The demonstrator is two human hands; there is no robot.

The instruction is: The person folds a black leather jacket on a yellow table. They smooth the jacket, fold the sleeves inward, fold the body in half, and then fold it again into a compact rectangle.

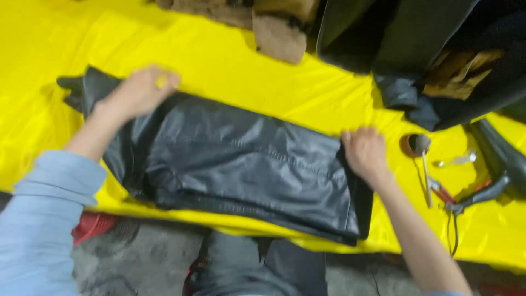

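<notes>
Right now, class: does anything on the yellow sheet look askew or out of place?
Little stands out. The folded black garment lies slanted, its near right corner overhanging the yellow sheet edge. The left hand and right hand rest on its ends. Tools lie scattered right.

One folded black leather garment [246,164], two hands, one yellow sheet [219,60].

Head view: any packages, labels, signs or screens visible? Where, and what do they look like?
None in view: no package, label, sign or screen.
What shows instead: a folded black leather-like garment on a yellow sheet, with the left hand on its far left end and the right hand on its right edge.
Small hand tools lie to the right on the sheet; details are blurred.
</notes>
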